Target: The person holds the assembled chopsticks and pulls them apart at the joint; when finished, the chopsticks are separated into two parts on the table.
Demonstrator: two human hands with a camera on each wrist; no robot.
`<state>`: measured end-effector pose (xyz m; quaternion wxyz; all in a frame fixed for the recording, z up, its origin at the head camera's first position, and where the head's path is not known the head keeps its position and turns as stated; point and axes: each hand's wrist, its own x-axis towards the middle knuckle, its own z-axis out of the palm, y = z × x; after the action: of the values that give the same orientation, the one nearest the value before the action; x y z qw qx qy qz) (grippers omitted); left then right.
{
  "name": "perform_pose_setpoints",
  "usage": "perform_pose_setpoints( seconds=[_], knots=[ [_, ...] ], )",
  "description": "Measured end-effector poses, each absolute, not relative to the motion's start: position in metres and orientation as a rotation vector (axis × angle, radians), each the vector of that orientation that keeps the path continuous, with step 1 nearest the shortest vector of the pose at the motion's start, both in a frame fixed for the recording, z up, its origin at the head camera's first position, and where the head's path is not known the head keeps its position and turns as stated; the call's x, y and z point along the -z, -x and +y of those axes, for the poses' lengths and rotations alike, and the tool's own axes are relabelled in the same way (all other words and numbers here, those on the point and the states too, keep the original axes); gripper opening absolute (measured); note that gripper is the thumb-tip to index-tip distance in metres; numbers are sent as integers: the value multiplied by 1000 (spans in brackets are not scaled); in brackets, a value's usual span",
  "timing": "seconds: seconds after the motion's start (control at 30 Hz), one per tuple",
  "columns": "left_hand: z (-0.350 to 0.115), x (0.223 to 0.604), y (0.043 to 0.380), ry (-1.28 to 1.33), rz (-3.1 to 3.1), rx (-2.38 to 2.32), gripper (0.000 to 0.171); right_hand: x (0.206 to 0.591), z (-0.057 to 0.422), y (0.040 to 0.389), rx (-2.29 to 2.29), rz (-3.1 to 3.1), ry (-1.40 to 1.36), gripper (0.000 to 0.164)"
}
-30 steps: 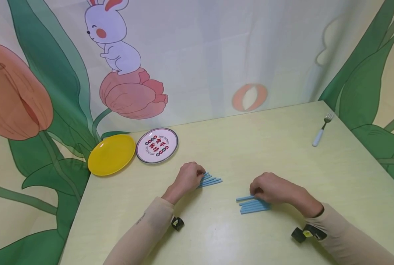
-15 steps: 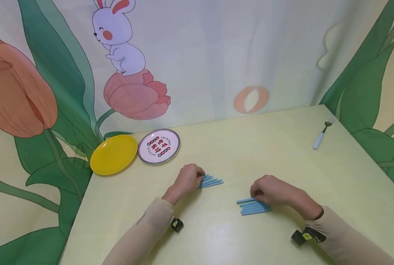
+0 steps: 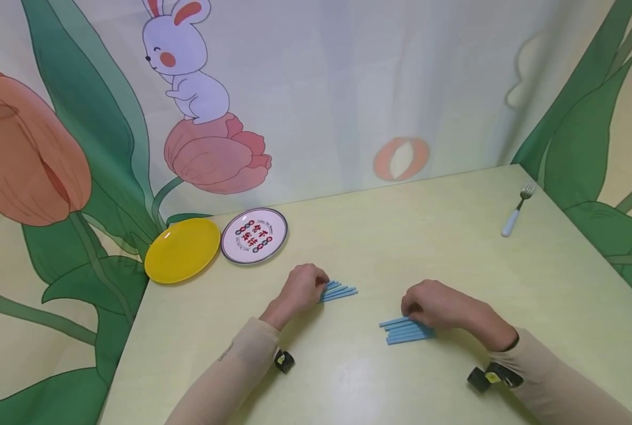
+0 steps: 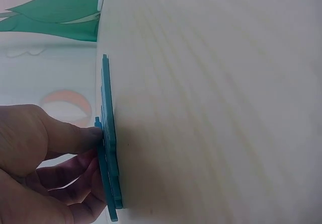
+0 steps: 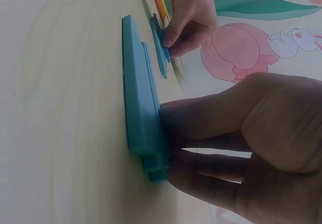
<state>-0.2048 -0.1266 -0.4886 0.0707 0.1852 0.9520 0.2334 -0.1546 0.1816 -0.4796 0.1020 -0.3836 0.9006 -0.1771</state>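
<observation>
A fanned row of several thin blue sticks [image 3: 342, 293] lies left of the table's middle, and my left hand [image 3: 301, 290] covers its left ends. In the left wrist view, thumb and fingers pinch one blue stick [image 4: 106, 183] that sits slightly offset from the others. Several more blue sticks [image 3: 409, 338] lie side by side nearer the front, to the right. My right hand [image 3: 438, 304] bends down over their far side. The right wrist view has its thumb and fingers pinching at the far edge of this row [image 5: 138, 98]; the fingertips are partly hidden behind the sticks.
At the back left of the table [image 3: 348, 378] stand a yellow plate [image 3: 183, 251] and a white plate [image 3: 254, 236] with red lettering, side by side. A fork [image 3: 512, 218] with a pale handle lies far right. A printed curtain [image 3: 321, 88] hangs behind the table.
</observation>
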Motion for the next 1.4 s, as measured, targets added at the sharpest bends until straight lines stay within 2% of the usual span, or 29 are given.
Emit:
perform_pose_setpoints(
  seconds=[0.8, 1.07, 1.4],
  knots=[
    [-133, 486, 204, -547, 2859, -639, 15, 480, 177, 154, 526, 2642, 1166, 11],
    [-134, 486, 204, -549, 2846, -668, 15, 477, 175, 153, 537, 2608, 1146, 1],
    [-139, 484, 203, -585, 2846, -677, 21, 478, 174, 153, 515, 2591, 1128, 6]
  ],
)
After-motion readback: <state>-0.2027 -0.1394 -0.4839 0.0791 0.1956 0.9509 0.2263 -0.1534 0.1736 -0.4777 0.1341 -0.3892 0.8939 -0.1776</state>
